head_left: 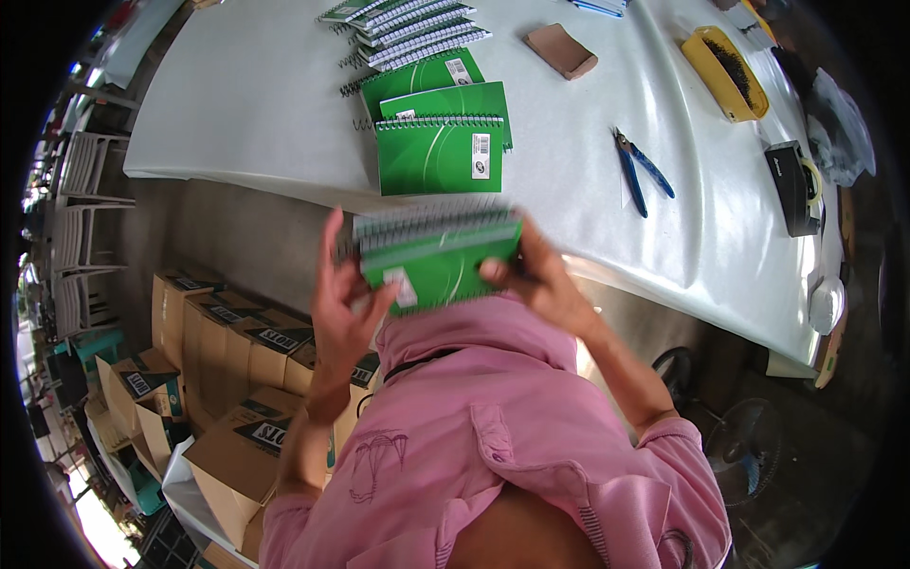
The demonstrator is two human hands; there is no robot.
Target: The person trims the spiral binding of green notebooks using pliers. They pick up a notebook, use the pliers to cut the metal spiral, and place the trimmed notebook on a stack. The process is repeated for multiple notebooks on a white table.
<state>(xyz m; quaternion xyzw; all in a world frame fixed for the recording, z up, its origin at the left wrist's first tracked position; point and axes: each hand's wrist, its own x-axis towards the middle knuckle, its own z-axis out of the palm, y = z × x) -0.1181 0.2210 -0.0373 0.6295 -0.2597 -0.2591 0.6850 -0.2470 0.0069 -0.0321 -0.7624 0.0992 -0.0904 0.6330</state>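
**Left hand [341, 292] and right hand [548, 283] gripping a stack of green spiral notebooks [445, 266]**

Nearest, a pink shirt [427, 427] is filling the middle. Open cardboard boxes [232, 469] are standing to its left, and a fan [749, 446] is showing dimly on the right.

Just beyond the shirt's lower part, the stack is hanging off the near edge of the desk [265, 104], blurring too much for counting. Both hands are grasping it: the left is holding the left end, its thumb resting on the front cover near a white label, while the right is clasping the right end with its thumb pressing the same cover.

Farther on, a row of green notebooks [431, 156] is lying on the desk, overlapping and reaching toward the far side, where spirals and white page edges are showing. To its right, blue-handled cutters [632, 180] are lying with handles spread, and a black box [789, 194] is sitting farther right.

Farther back, a yellow container [702, 74] is holding small dark pieces, and a brown piece of material [561, 50] is lying between it and the row.
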